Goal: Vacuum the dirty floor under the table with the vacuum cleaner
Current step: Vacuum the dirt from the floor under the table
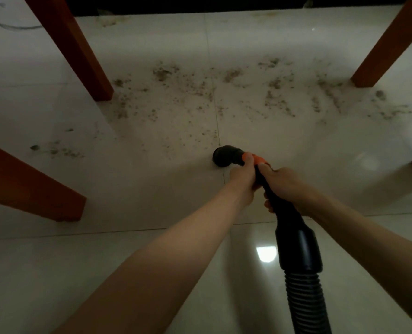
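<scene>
A black vacuum wand (276, 198) is gripped by both hands, which are stretched out low over a pale tiled floor (127, 261). The left hand (242, 175) is curled round the wand nearest the front, its thumb laid on an orange collar (259, 159); the right hand (288, 186) is wrapped round the black tube just behind and beside it, the two hands nearly touching. Directly ahead of the left hand, the black elbow nozzle (225, 156) is held down at the floor (whether it actually touches the tile cannot be told), close to a grout line.

Behind the right hand the wand widens into a black cuff (298, 249), from which a ribbed hose (306, 302) is led back toward the lower edge of the view.

Beyond the nozzle, scattered dark dirt (200, 92) is spread across the tiles between the reddish-brown legs of the bench: two far legs (79, 51) at left and right, a nearer one (31, 189) at left. A thin cable (9, 25) is seen at upper left.
</scene>
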Motion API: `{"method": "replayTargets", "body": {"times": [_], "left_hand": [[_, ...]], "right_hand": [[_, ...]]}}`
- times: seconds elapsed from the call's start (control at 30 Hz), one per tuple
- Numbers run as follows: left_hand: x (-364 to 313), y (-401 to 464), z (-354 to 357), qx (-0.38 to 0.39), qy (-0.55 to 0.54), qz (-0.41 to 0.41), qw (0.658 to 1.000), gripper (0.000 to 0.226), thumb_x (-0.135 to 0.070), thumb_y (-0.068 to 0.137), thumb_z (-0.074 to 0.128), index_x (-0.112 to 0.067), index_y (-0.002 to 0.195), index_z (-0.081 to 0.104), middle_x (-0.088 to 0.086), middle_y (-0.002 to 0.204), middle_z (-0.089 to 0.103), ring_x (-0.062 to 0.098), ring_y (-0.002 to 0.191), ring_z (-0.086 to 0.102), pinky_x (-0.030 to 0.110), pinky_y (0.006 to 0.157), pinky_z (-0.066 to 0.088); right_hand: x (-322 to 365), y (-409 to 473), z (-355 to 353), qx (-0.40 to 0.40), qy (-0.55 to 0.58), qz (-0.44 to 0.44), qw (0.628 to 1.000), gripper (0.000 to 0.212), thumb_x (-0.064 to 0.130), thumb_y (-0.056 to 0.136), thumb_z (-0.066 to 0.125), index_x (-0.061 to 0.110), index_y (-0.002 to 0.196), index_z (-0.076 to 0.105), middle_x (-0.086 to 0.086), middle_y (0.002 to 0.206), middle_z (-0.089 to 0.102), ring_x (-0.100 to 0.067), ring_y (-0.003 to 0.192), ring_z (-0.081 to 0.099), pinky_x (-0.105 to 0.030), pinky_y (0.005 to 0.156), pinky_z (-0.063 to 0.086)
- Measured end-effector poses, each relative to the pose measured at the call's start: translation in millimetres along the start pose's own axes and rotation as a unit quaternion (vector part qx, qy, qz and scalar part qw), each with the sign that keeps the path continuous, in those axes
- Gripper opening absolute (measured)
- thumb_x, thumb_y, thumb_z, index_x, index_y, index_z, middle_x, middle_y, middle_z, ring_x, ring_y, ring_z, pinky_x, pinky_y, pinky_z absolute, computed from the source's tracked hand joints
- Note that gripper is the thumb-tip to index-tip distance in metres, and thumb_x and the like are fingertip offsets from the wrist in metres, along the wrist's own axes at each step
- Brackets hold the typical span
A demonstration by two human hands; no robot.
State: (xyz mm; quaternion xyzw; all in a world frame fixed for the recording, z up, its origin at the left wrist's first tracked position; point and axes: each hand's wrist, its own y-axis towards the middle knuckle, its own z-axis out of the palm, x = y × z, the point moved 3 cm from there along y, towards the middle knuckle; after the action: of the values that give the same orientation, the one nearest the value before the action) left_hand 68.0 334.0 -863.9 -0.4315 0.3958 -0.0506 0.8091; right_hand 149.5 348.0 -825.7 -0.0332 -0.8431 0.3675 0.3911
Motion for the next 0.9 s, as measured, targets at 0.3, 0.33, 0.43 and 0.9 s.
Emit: {"method": "replayTargets", "body": {"times": [0.3,0.33,0.43,0.9], "left_hand": [[-27,39,10,0.018,-0.004,-0.005,1.000,0.040,-0.033,0.092,0.055,0.000,0.113,0.048,0.011,0.084,0.056,0.023,0.076,0.058,0.033,0.076,0.052],[-28,42,10,0.017,-0.010,-0.002,1.000,0.042,-0.033,0.092,0.055,0.000,0.117,0.046,0.011,0.084,0.056,0.023,0.076,0.058,0.032,0.073,0.052],[-30,49,5,-0.003,-0.019,0.008,1.000,0.043,-0.035,0.092,0.055,0.002,0.110,0.042,0.013,0.093,0.059,0.024,0.075,0.058,0.033,0.070,0.051],[-37,62,1,-0.033,0.006,0.000,0.999,0.044,-0.037,0.093,0.053,0.001,0.116,0.052,0.011,0.098,0.061,0.023,0.079,0.060,0.035,0.084,0.054]], "right_hand": [[21,36,-9,-0.003,0.079,0.013,0.997,0.045,0.041,0.097,0.048,-0.003,0.092,0.055,-0.013,0.061,0.052,-0.019,0.038,0.050,-0.022,0.037,0.042],[24,39,-9,0.000,0.081,0.012,0.997,0.045,0.041,0.096,0.049,-0.003,0.093,0.055,-0.013,0.061,0.052,-0.018,0.036,0.050,-0.021,0.036,0.042],[31,45,-5,0.015,0.074,0.012,0.997,0.046,0.041,0.097,0.048,-0.005,0.098,0.056,-0.013,0.060,0.052,-0.018,0.036,0.051,-0.021,0.036,0.042],[39,53,-3,0.037,0.035,0.015,0.999,0.052,0.045,0.097,0.045,-0.005,0.100,0.057,-0.011,0.060,0.053,-0.017,0.037,0.051,-0.021,0.036,0.041]]}}
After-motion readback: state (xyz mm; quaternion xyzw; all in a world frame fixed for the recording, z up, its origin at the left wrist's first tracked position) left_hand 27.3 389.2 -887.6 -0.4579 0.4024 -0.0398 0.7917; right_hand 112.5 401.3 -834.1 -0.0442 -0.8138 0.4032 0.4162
